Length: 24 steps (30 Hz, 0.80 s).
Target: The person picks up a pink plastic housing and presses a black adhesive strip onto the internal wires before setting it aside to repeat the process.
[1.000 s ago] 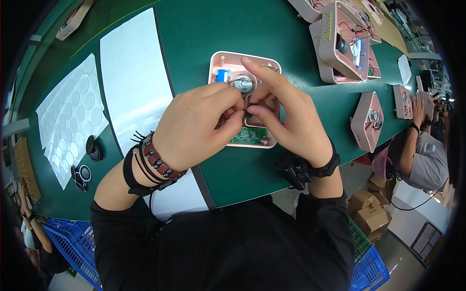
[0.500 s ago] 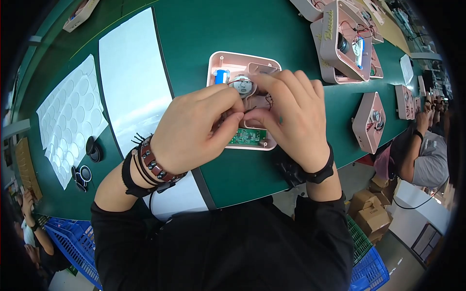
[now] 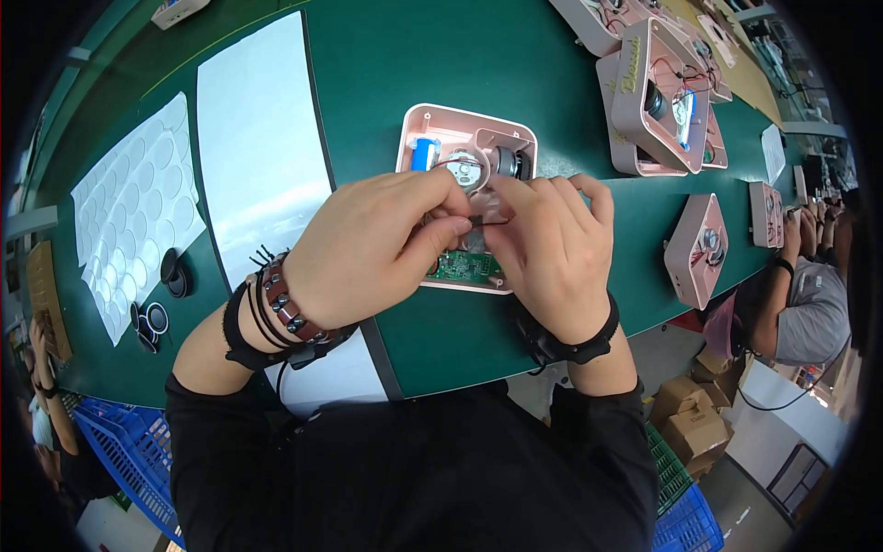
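A pink open housing (image 3: 469,112) lies on the green table below both my hands. Inside it are a blue cylindrical battery (image 3: 424,155), a round silver part (image 3: 464,170), a black speaker (image 3: 505,163) and a green circuit board (image 3: 464,266). My left hand (image 3: 368,241) pinches a small black wire connector (image 3: 475,221) between thumb and forefinger, over the middle of the housing. Thin dark and red wires run from it toward my right hand (image 3: 557,244), whose thumb and forefinger close on them. The fingertips partly hide the wires.
More pink housings (image 3: 655,101) are stacked at the back right; another housing (image 3: 699,250) stands nearer. A white board (image 3: 262,120), a sheet of round stickers (image 3: 138,202) and black rings (image 3: 173,273) lie left. A co-worker (image 3: 809,308) sits at right. A blue crate (image 3: 129,451) stands below left.
My right hand has drawn back and down from the housing's upper right, uncovering the black speaker. The black connector now shows between my fingertips. The view has shifted slightly.
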### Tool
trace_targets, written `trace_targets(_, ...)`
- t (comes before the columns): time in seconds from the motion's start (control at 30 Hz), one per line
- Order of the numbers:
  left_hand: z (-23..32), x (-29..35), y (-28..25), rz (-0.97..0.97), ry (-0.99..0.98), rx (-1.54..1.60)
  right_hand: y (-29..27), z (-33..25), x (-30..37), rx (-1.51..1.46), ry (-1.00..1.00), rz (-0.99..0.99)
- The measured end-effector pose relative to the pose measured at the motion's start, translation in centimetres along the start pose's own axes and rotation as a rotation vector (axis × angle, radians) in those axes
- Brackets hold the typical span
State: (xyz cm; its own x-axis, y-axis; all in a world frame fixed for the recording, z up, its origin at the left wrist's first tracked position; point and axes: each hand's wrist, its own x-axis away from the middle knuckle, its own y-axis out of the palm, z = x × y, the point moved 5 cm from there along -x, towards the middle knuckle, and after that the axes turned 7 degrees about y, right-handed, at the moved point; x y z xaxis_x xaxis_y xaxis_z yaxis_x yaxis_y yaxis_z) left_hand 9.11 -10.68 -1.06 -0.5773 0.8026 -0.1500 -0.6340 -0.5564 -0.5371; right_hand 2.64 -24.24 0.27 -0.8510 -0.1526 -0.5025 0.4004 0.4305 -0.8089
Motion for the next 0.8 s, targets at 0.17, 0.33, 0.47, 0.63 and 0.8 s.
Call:
trace_targets(0.17, 0.0, 0.0, -0.1, 0.003, -0.045, -0.02, 0.2, 0.2, 0.3, -0.227, -0.11, 0.064)
trace_targets(0.33, 0.5, -0.4, -0.2, -0.029, -0.078, -0.009, 0.0, 0.5, 0.2, -0.332, -0.075, 0.028)
trace_targets(0.47, -0.1, -0.2, 0.0, -0.04, -0.059, 0.012, 0.2, 1.1, 0.3, -0.413, 0.028, 0.015)
trace_targets(0.63, 0.2, -0.2, -0.2, 0.07, 0.158, -0.006, 0.2, 1.2, 0.4, -0.447, 0.135, -0.017)
trace_targets(0.8, 0.5, -0.2, 0.0, 0.021, 0.084, -0.076, 0.2, 1.0, 0.3, -0.367, 0.212, 0.01)
